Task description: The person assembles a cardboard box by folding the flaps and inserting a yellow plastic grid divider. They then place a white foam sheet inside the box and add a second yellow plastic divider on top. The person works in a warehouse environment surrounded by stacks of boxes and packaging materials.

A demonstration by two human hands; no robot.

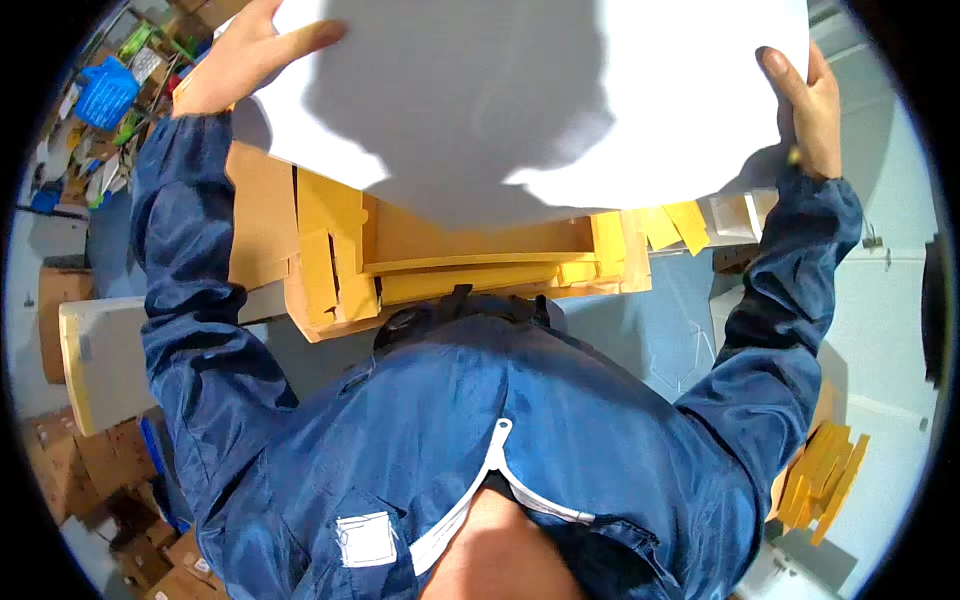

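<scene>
A large white sheet [690, 110] spans the top of the view, raised in front of me, with a dark shadow across its middle. My left hand [250, 55] grips its left edge, thumb on the near face and the fingers hidden behind. At the right edge my right hand [810, 105] holds it the same way, thumb in front. Below the sheet lies an open yellow cardboard box [470, 263], its far part covered by the sheet. Folded yellow flaps [335, 240] stand at the box's left side.
Brown cardboard [262, 215] lies under and left of the box. Yellow pieces [675, 228] lie to its right. A cluttered heap with a blue bag [107, 93] is at far left, brown cartons [100, 460] at lower left. Stacked yellow pieces [822, 475] stand at lower right.
</scene>
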